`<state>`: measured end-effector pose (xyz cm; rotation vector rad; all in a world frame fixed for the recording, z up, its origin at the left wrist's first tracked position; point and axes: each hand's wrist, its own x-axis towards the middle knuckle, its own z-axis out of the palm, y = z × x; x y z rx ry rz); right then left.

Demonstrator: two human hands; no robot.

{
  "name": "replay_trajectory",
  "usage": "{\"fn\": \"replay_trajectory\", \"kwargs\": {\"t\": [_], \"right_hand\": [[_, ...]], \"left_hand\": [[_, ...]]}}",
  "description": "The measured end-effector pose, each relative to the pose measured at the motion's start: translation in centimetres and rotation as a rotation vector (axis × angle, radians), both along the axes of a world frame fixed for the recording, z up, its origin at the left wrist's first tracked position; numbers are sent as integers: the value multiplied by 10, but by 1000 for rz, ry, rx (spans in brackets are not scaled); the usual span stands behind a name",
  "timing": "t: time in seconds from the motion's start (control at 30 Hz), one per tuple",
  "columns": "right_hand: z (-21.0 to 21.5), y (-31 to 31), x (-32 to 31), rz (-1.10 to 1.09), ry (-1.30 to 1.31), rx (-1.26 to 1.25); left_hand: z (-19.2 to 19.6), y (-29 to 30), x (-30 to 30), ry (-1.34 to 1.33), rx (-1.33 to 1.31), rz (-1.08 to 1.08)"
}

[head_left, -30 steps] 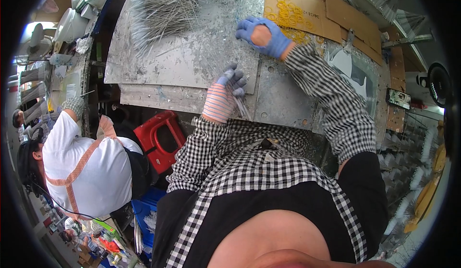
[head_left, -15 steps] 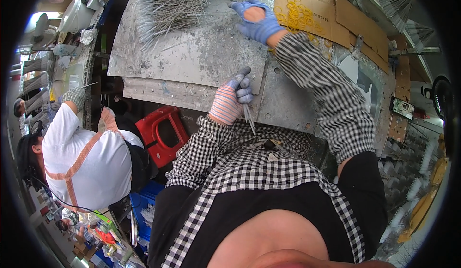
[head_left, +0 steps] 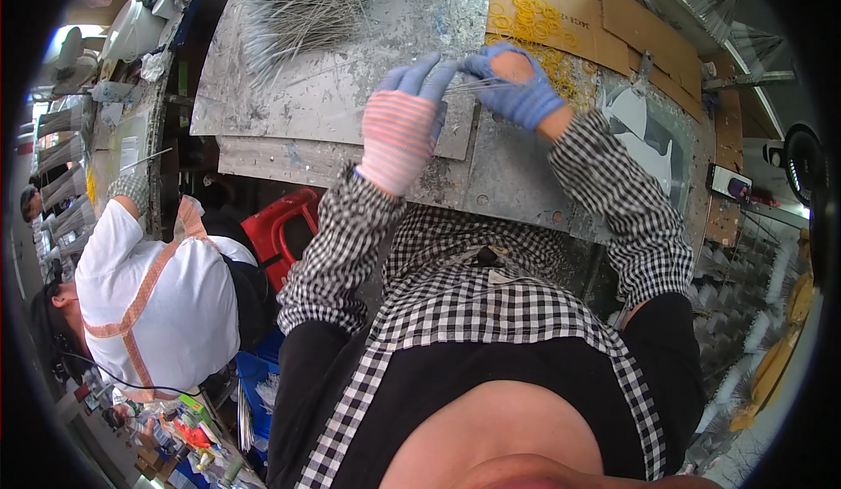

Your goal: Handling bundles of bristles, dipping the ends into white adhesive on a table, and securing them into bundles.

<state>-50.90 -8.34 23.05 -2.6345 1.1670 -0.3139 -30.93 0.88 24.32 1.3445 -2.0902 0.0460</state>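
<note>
My left hand (head_left: 399,130), in a pink-and-white striped glove with blue-grey fingers, is raised over the metal-topped bench (head_left: 333,112). Its fingers are closed around a few thin grey wires (head_left: 464,88). These stretch sideways to my right hand (head_left: 517,86), whose blue glove leaves a patch of the back of the hand bare. The right fingers are curled in at the wires, close to the left fingertips; the exact grip is partly hidden. Beyond my hands, a large heap of similar thin wires with pale ends (head_left: 302,16) lies at the far left of the bench.
Many yellow rings (head_left: 530,16) lie on cardboard (head_left: 583,7) at the far right. A phone (head_left: 729,182) stands by the bench's right edge. A red plastic stool (head_left: 279,226) is left of my knees. Another person in white (head_left: 162,301) works at the left.
My right hand has drawn back from the far bench toward my left hand. The left hand has moved forward and left, turning the wires from hanging down to pointing sideways.
</note>
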Motion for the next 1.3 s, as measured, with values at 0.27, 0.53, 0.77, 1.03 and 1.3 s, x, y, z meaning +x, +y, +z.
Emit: {"fn": "replay_trajectory", "kwargs": {"t": [0.27,0.53,0.77,1.03,1.3], "right_hand": [[55,15,-45,-11,-640,871],[-11,-51,35,-416,134,284],[-5,-39,32,-463,290,309],[-6,-9,-14,-159,83,123],[-39,-49,-27,415,177,-567]], "left_hand": [[-16,-4,-1,271,444,55],[-17,12,8,989,139,-15],[-33,11,3,973,369,29],[-27,18,-14,945,379,-41],[-16,47,-5,1042,448,0]]}}
